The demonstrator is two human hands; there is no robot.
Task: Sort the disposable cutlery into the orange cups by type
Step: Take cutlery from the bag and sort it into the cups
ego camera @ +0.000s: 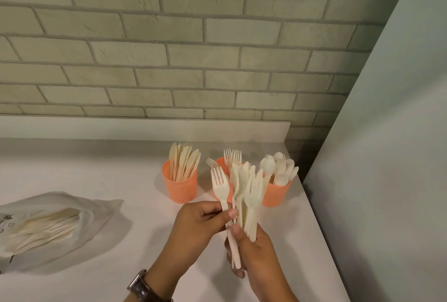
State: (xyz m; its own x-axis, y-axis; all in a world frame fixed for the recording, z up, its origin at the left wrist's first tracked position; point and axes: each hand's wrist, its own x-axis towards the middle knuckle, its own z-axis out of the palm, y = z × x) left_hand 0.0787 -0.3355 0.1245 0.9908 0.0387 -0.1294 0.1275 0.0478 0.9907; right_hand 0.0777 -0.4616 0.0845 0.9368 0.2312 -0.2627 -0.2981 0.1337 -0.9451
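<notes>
Three orange mesh cups stand near the back right of the white counter. The left cup (180,186) holds knives, the middle cup (222,168) holds forks and is partly hidden, the right cup (278,195) holds spoons. My right hand (256,253) grips a bunch of cream plastic cutlery (249,195) upright in front of the cups. My left hand (200,221) pinches the handle of one fork (220,186) at the left of that bunch.
A white plastic bag (48,224) with more cream cutlery lies at the left of the counter (108,180). A brick wall runs behind. A pale panel (387,156) rises at the counter's right edge. A watch sits on my left wrist.
</notes>
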